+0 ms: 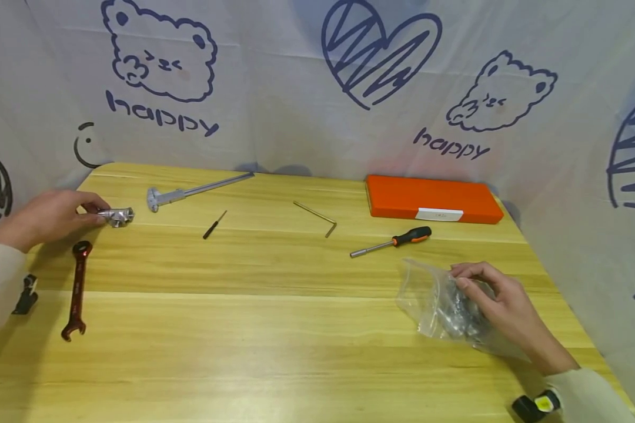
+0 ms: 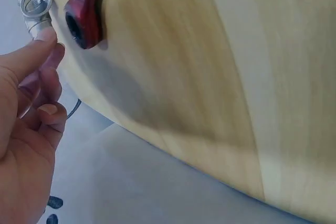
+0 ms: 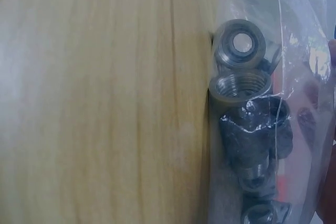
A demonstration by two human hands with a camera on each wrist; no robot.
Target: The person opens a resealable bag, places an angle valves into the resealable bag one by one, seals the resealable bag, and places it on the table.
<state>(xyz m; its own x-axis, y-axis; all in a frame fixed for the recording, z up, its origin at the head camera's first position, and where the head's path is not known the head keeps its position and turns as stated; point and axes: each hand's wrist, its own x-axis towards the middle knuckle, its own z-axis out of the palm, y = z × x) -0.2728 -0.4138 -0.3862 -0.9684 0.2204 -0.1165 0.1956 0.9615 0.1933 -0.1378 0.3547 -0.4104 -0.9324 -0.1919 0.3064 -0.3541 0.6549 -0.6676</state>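
Observation:
At the far left of the table, my left hand pinches a silvery threaded pipe fitting between thumb and fingertips. The left wrist view shows the round threaded mouth of this pipe fitting beyond my thumb. On the right, my right hand grips a clear plastic bag by its upper part, thumb against fingers. Several metal fittings lie inside the bag, some with threaded openings; the plastic blurs the rest. Close below my left hand lies a red combination wrench.
Along the back lie a caliper, a small black screwdriver and a hex key. A black-and-orange screwdriver lies in front of an orange box. White cloth with drawings hangs behind the table.

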